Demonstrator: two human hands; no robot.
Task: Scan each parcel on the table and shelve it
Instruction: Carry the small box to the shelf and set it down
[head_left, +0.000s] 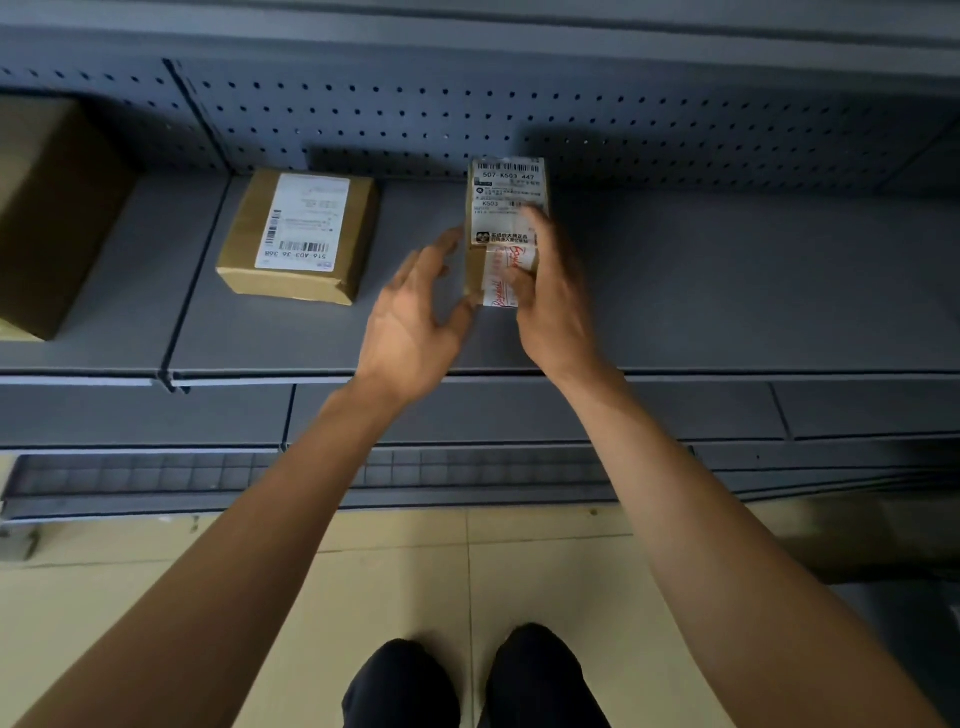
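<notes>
A small narrow cardboard parcel (503, 208) with a white shipping label and red-printed tape rests on the grey shelf (727, 291), near the pegboard back. My right hand (550, 291) lies on its right side and top, fingers curled over the taped end. My left hand (415, 312) is spread just left of the parcel, its thumb near the parcel's front corner and its fingers apart. A second, flatter brown parcel (301, 234) with a white barcode label lies on the same shelf to the left.
A large brown carton (47, 208) stands at the far left of the shelf. The pegboard back panel (623, 119) rises behind. Lower shelf edges (519, 410) run below, then a tiled floor (395, 571) with my two dark shoes.
</notes>
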